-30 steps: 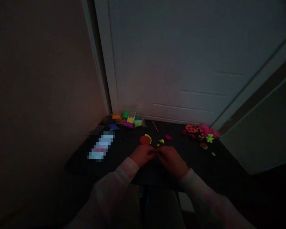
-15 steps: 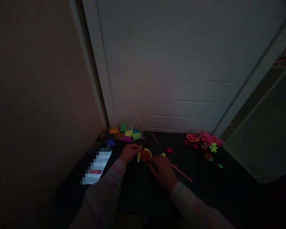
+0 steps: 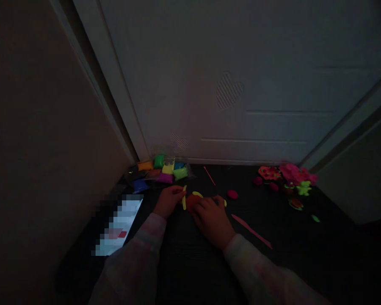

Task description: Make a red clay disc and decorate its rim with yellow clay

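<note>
My left hand [image 3: 169, 201] is closed in a pinch on a thin yellow clay strip [image 3: 184, 200], which stands nearly upright at the fingertips. Just to its right lies a flat orange-red clay disc [image 3: 192, 202]. The curled fingers of my right hand [image 3: 214, 220] press over the disc's right side and hide much of it; the thumb is hard to make out in the dim light. Another yellow strip [image 3: 197, 194] curves along the disc's upper edge. A small yellow piece [image 3: 225, 203] shows just behind my right hand's fingers.
Clay packets [image 3: 165, 171] in several colours lie at the back left, behind a lit phone [image 3: 119, 226]. A pink flat tool [image 3: 251, 230], a thin pink stick [image 3: 209, 176] and a magenta clay lump [image 3: 232, 194] rest nearby. Bright clay figures [image 3: 292, 174] crowd the right rear by the door [image 3: 257, 140].
My right hand has moved from beside the disc onto it. My left hand now holds the yellow strip more upright, a little apart from the disc. The camera view has shifted closer and downward.
</note>
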### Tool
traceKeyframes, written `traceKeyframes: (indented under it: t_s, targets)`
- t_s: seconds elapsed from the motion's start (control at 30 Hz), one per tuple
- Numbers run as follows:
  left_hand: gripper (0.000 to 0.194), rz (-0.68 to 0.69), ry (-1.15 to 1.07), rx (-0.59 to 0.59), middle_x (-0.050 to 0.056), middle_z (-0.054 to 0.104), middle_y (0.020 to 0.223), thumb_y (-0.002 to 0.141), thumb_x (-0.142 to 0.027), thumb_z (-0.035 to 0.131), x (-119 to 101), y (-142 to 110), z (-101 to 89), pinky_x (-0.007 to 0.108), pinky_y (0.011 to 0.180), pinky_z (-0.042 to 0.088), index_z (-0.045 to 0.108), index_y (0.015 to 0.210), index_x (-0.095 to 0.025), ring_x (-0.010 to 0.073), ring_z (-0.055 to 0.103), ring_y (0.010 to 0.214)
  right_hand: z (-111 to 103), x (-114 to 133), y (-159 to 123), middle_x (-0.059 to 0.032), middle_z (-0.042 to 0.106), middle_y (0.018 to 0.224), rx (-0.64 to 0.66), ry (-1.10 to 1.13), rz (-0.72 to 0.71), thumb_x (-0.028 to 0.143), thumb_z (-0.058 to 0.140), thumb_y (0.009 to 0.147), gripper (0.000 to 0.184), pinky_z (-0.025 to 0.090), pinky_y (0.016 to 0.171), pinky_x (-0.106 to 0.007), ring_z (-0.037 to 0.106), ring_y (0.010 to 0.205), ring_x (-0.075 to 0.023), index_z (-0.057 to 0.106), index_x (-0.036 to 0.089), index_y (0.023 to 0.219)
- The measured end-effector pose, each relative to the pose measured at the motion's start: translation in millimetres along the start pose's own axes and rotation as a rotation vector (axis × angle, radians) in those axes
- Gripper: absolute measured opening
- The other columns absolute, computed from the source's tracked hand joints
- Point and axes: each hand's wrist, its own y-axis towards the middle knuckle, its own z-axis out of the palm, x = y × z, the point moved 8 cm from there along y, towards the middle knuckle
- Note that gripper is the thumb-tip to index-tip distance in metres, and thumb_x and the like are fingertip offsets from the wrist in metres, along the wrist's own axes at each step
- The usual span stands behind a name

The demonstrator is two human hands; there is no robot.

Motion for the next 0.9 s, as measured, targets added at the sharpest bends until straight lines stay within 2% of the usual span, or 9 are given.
traceKeyframes:
  t_s: [0.2,0.43,0.63,0.77,0.9]
  targets:
    - [0.022,-0.035,-0.061,-0.077,-0.003,0.054,0.056,0.052,-0.025,0.062,5.1,1.1,-5.2,0.018,0.042,0.039,0.057,0.070,-0.012,0.0067,0.048,0.045,0.7,-0.3,0.2,-0.0024,0.058,0.091,0.006,0.023,-0.013,0.024,0.041,0.078,0.015,0.018,0.082,-0.041,0.045,0.088,-0.0169,0.053,0.022,0.085]
    - [0.021,-0.112,-0.202,-0.049,-0.004,0.052,0.052,0.052,-0.024,0.064,4.3,-6.7,-1.0,0.019,0.043,0.042,0.054,0.066,-0.012,0.0068,0.049,0.044,-5.2,0.8,-5.2,-0.0004,0.058,0.089,0.011,0.085,-0.032,0.024,0.042,0.076,0.012,0.016,0.084,-0.040,0.046,0.085,-0.0156,0.053,0.022,0.081]
    - [0.018,-0.168,-0.279,0.021,-0.003,0.053,0.052,0.054,-0.020,0.063,1.2,-15.9,10.4,0.017,0.042,0.041,0.053,0.066,-0.012,0.0056,0.050,0.044,-17.2,-0.7,-5.0,-0.0029,0.056,0.092,-0.062,0.125,0.006,0.027,0.047,0.074,0.021,0.017,0.085,-0.038,0.045,0.088,-0.0158,0.048,0.021,0.094]
    - [0.015,-0.191,-0.250,0.017,-0.004,0.052,0.051,0.056,-0.018,0.062,2.3,-15.6,11.2,0.017,0.042,0.042,0.052,0.066,-0.011,0.0055,0.050,0.043,-14.9,3.0,-3.4,-0.0030,0.055,0.098,-0.029,0.113,-0.009,0.025,0.048,0.073,0.023,0.015,0.086,-0.039,0.045,0.091,-0.0165,0.048,0.022,0.095]
    - [0.014,-0.154,-0.144,0.017,-0.004,0.052,0.051,0.056,-0.016,0.060,2.4,-12.3,8.3,0.018,0.039,0.043,0.052,0.067,-0.012,0.0064,0.050,0.041,-8.5,5.0,-3.9,-0.0032,0.054,0.104,0.014,0.100,-0.024,0.026,0.046,0.075,0.023,0.014,0.087,-0.041,0.044,0.094,-0.0176,0.047,0.023,0.097]
